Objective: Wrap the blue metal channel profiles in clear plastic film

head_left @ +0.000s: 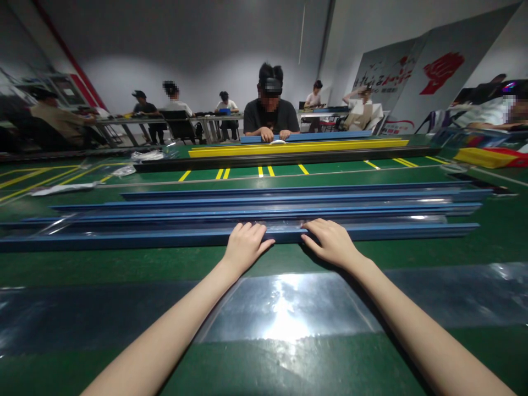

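A long blue plastic rail (124, 241) lies crosswise in front of me, nearest of several parallel blue rails. My left hand (245, 246) wraps over its near edge left of centre, fingers on top and thumb along the front. To the right, my right hand (330, 243) grips the same rail in a similar way, with a short stretch of rail showing between the thumbs. Clear film (284, 224) shows in the channel behind that stretch; whether my fingertips touch it is hidden. Under my forearms, a wide clear plastic strip (289, 305) lies flat across the green tabletop (313, 363).
Beyond the blue rails lie a black rail (289, 158) and a yellow rail (297, 147). Across the table a person (270, 113) has both hands at another blue rail (330, 135). Crumpled plastic (148, 156) sits far left, a yellow tray (482, 158) far right.
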{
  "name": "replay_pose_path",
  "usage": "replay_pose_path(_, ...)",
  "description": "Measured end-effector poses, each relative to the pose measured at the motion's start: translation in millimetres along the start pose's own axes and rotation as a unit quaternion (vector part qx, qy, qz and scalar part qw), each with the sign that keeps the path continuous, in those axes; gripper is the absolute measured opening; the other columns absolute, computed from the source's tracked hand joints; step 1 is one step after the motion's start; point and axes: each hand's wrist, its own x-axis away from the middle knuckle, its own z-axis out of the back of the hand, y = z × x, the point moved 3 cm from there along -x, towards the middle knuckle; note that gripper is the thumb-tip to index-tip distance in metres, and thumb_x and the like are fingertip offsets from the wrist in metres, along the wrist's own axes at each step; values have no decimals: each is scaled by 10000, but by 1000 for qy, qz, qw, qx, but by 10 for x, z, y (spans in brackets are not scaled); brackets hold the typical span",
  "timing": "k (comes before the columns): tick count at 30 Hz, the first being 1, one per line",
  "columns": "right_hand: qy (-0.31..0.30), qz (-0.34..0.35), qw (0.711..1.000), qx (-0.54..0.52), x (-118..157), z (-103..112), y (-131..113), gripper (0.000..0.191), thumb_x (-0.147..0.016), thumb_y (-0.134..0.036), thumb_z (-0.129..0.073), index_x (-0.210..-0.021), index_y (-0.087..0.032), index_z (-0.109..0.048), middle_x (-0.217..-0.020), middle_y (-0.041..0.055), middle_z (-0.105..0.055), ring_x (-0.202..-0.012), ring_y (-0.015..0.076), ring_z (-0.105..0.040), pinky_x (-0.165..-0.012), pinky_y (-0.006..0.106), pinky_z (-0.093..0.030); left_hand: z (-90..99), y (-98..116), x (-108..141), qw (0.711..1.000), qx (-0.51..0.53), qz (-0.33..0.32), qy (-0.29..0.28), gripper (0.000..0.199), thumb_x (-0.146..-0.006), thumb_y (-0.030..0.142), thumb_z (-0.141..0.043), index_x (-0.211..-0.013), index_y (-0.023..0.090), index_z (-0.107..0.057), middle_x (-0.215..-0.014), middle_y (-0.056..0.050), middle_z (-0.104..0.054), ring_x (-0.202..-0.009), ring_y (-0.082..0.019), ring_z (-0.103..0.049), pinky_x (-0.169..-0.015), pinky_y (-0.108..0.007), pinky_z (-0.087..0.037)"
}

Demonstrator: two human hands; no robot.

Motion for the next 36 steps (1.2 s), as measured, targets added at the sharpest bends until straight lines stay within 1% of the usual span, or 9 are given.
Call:
replay_pose_path(7,15,-1,1000,-4,15,-15,5,307,-863,-340,-359,-985,-173,-585,-991,85,-636,-901,180,-559,-731,278,-376,0,2,-6,1000,-1,0,0,298,-825,460,-468,-790,175,-548,-745,-36,-636,-706,-183,-530,-631,-304,-297)
replay_pose_path(13,17,-5,1000,-1,19,-34,8,332,-865,-353,-346,-1019,-171,-577,-1042,84,-629,-928,184,-566,-760,281,-379,2,1,-7,1000,-3,1,-3,300,-824,457,-472,-796,168,-549,-742,-37,-634,-708,-186,-533,-627,-307,-298)
replay_pose_path(22,42,-14,999,-23,36,-45,13,313,-865,-355,-360,-1040,-180,-552,-1034,77,-635,-913,180,-572,-751,276,-372,8,8,-4,1000,-14,7,5,314,-818,472,-472,-854,167,-538,-769,-45,-633,-723,-188,-536,-642,-303,-306)
replay_pose_path(27,33,-18,999,-21,34,-67,33,295,-871,-361,-355,-985,-176,-556,-965,81,-644,-867,184,-575,-711,268,-358,20,12,-8,999,-26,17,7,332,-811,489,-467,-807,164,-532,-707,-43,-605,-687,-186,-529,-625,-298,-303)
replay_pose_path(36,22,-34,999,3,21,-64,29,219,-863,-330,-384,-875,-184,-546,-870,63,-644,-766,174,-561,-652,255,-317,39,12,-18,999,-24,29,14,353,-796,509,-471,-752,163,-526,-668,-43,-586,-663,-190,-526,-614,-298,-298)
